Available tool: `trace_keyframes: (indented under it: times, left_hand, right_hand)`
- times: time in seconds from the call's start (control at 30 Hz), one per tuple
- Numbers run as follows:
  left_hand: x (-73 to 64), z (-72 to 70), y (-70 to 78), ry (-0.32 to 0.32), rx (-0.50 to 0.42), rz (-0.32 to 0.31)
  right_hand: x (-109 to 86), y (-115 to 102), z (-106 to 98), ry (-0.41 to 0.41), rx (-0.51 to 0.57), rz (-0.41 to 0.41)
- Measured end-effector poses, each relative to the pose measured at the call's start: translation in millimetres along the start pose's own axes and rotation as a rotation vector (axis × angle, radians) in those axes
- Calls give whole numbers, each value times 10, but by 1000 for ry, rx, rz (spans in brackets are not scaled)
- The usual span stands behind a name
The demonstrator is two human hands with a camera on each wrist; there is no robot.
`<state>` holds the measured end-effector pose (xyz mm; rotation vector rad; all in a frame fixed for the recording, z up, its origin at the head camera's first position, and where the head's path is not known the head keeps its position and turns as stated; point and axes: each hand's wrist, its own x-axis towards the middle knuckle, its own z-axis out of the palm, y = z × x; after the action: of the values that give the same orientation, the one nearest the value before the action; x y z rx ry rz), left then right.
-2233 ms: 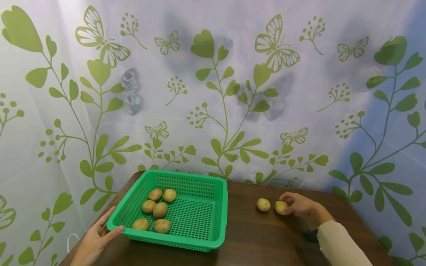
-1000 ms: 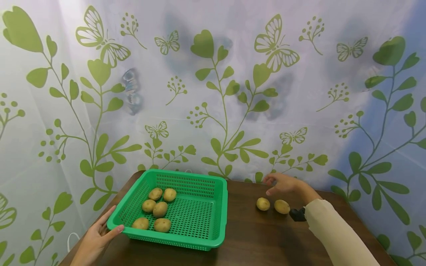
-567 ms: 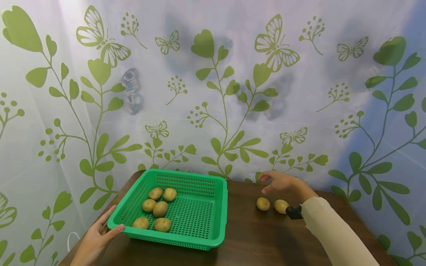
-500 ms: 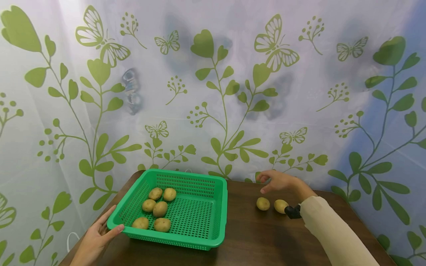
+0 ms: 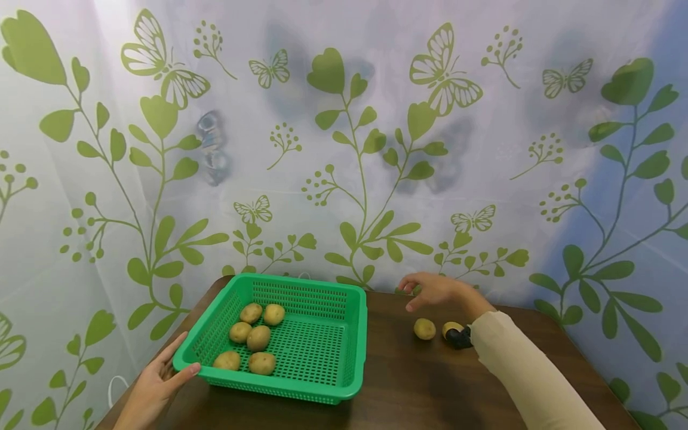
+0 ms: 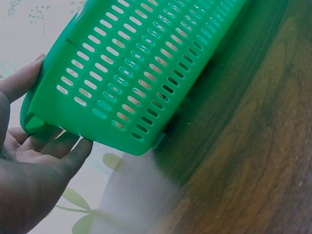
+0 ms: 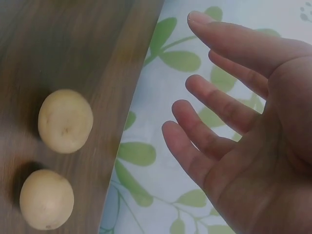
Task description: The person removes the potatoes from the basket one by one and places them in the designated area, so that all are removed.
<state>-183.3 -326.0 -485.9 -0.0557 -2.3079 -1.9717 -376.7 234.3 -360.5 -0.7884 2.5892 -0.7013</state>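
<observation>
My left hand (image 5: 157, 382) grips the near left corner of the green plastic basket (image 5: 357, 334), thumb on the rim and fingers under it, as the left wrist view (image 6: 44, 151) also shows. Several potatoes (image 5: 258, 338) lie in the basket's left half. To the right, on the table, sit a potato (image 5: 424, 329) and a second potato (image 5: 451, 328), the latter partly covered by a black device at my right wrist. My right hand (image 5: 434, 289) hovers above and behind them, holding nothing. In the right wrist view its fingers (image 7: 224, 105) are spread apart, away from both potatoes.
A dark brown wooden table (image 5: 408, 388) bears everything. Behind it hangs a pale curtain (image 5: 301, 239) printed with green leaves and butterflies. At the left a white cable (image 5: 113, 388) loops beside the table edge.
My right hand has let go of the right-hand potato, lifted, and moved left and back over the table. That potato stays on the table. My left hand and the basket have not moved.
</observation>
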Motion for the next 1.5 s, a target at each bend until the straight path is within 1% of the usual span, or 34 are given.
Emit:
trace_keyframes:
  times: [0.13,0.2,0.3,0.57,0.67,0.8,0.97,1.13,1.3,1.5]
  left_hand:
    - [-7,10,13,6,-20,-5]
    - [-6,21,17,9,-34,5]
    - [-4,26,15,11,-38,15]
    - [-8,16,2,3,-32,0]
    - [-10,10,0,3,-14,4]
    - [-3,0,0,0,8,-11]
    - [16,-10,2,-7,12,-23]
    - [18,-15,8,-7,14,-30]
    - [12,-9,13,-6,4,-17]
    - [9,3,11,-4,-14,-23]
  right_hand:
    - [37,-79,-6,-18,-5,-34]
    - [60,-99,0,-21,-11,-43]
    - [96,-131,17,-24,-8,-41]
    - [194,-251,57,-31,-3,-19]
    - [234,-295,75,-26,0,-17]
    - [297,-345,101,-18,0,-5]
    - [381,-410,125,-20,-3,-39]
    - [457,-489,150,-16,-41,-70]
    - [542,-553,204,-23,-27,-98]
    - [655,-600,290,-35,4,-116]
